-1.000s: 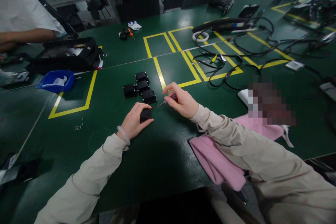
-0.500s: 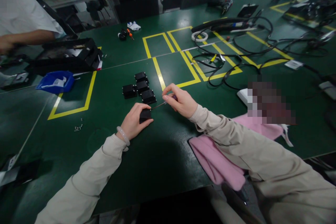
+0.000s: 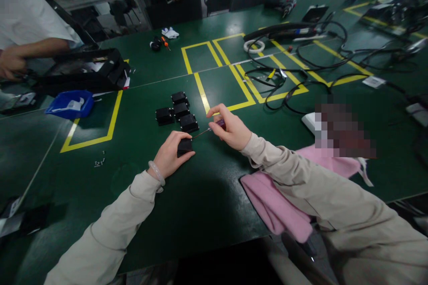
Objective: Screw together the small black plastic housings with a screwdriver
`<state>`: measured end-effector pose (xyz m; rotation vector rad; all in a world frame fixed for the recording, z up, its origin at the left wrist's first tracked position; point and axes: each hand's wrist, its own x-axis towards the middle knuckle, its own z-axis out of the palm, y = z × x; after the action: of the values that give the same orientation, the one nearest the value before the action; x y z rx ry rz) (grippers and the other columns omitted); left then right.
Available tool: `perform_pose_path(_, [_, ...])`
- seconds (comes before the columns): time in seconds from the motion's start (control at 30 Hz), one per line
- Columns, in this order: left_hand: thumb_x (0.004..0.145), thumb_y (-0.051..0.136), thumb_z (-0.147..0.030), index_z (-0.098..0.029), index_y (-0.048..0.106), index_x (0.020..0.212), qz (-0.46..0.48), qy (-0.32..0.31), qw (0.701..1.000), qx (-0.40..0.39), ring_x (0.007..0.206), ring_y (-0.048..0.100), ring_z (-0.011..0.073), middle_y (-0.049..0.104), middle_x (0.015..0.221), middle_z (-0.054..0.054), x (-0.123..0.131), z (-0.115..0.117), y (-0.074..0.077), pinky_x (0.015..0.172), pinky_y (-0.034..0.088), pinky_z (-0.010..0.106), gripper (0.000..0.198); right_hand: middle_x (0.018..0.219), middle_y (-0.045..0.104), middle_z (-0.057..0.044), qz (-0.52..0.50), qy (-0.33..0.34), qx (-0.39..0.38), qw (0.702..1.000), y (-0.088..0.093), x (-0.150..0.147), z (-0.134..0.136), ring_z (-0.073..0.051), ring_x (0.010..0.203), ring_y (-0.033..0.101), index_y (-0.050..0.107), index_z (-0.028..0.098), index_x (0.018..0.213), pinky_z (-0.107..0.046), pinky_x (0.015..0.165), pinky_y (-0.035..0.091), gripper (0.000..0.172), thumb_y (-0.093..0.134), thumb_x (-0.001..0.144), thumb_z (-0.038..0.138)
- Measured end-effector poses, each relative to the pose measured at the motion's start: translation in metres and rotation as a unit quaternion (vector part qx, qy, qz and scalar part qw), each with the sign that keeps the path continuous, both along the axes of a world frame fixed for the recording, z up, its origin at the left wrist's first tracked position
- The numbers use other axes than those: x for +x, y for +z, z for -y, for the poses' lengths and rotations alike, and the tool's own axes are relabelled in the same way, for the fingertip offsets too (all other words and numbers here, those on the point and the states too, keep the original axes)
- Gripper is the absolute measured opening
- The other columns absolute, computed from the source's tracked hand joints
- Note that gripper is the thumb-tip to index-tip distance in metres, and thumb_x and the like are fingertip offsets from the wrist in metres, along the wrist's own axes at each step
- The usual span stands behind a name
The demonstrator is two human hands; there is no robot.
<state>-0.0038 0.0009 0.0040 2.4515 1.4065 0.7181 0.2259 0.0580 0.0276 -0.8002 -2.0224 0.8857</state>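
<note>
My left hand (image 3: 171,153) grips a small black box-shaped part (image 3: 185,147) on the table, thumb at its near side and fingers over its far side. In my right hand (image 3: 231,128) is a screwdriver (image 3: 220,124) with a dark reddish handle. Its thin shaft slants down left, and the tip meets the right edge of the held part, where a small screw seems to sit. My right index finger is raised a little off the handle. Just beyond the left hand stand several similar black parts (image 3: 181,110), close together, with small shiny bits at their corners.
Several loose screws (image 3: 99,161) lie to the left, below a blue tray (image 3: 71,104). A pink cloth (image 3: 277,205) is under my right forearm. Black cables (image 3: 297,71) spread over the right side. A person's hand (image 3: 13,63) is at a black case (image 3: 87,71) on the left.
My right fingers have shifted around the screwdriver handle, showing more of it, with the index finger lifted. The left hand and its black part stay put. A person's hand has appeared lower at the back.
</note>
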Motion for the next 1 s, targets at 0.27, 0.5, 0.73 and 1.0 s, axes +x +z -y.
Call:
perform_pose_path(0.27, [0.082, 0.069, -0.024, -0.018, 0.051, 0.113, -0.004, 0.002, 1.000, -0.008, 0.104, 0.057, 0.0233, 0.056, 0.109, 0.007, 0.0003, -0.0002, 0.0006, 0.090, 0.049, 0.038, 0.036, 0.060, 0.041, 0.009, -0.005, 0.003, -0.018, 1.000, 0.0006, 0.0000, 0.0003, -0.008, 0.054, 0.043, 0.045, 0.019, 0.094, -0.024, 0.060, 0.035, 0.009, 0.046, 0.091, 0.027])
perform_pose_path(0.5, [0.083, 0.068, -0.025, -0.019, 0.051, 0.112, -0.001, 0.004, 1.000, -0.011, 0.103, 0.057, 0.0236, 0.056, 0.109, 0.007, 0.0011, 0.0003, 0.0014, 0.089, 0.049, 0.039, 0.035, 0.063, 0.041, 0.009, -0.014, -0.009, -0.021, 1.000, -0.0012, -0.0001, 0.0004, -0.008, 0.053, 0.042, 0.045, 0.019, 0.100, -0.023, 0.059, 0.035, 0.015, 0.050, 0.088, 0.025])
perform_pose_path(0.73, [0.082, 0.068, -0.025, -0.018, 0.051, 0.112, 0.004, 0.001, 1.000, -0.008, 0.103, 0.057, 0.0231, 0.056, 0.108, 0.007, 0.0012, -0.0002, 0.0002, 0.089, 0.049, 0.038, 0.035, 0.058, 0.039, 0.010, -0.030, 0.001, -0.031, 0.999, -0.0018, -0.0001, -0.0002, -0.008, 0.051, 0.041, 0.046, 0.018, 0.097, -0.023, 0.057, 0.033, 0.010, 0.047, 0.091, 0.026])
perform_pose_path(1.0, [0.083, 0.068, -0.025, -0.018, 0.051, 0.112, 0.004, -0.002, 1.000, -0.007, 0.103, 0.057, 0.0229, 0.056, 0.107, 0.007, 0.0006, -0.0004, 0.0001, 0.089, 0.049, 0.038, 0.034, 0.057, 0.039, 0.010, -0.032, 0.008, -0.046, 0.998, -0.0024, -0.0006, -0.0002, -0.007, 0.048, 0.040, 0.045, 0.019, 0.093, -0.023, 0.055, 0.032, 0.010, 0.046, 0.092, 0.029])
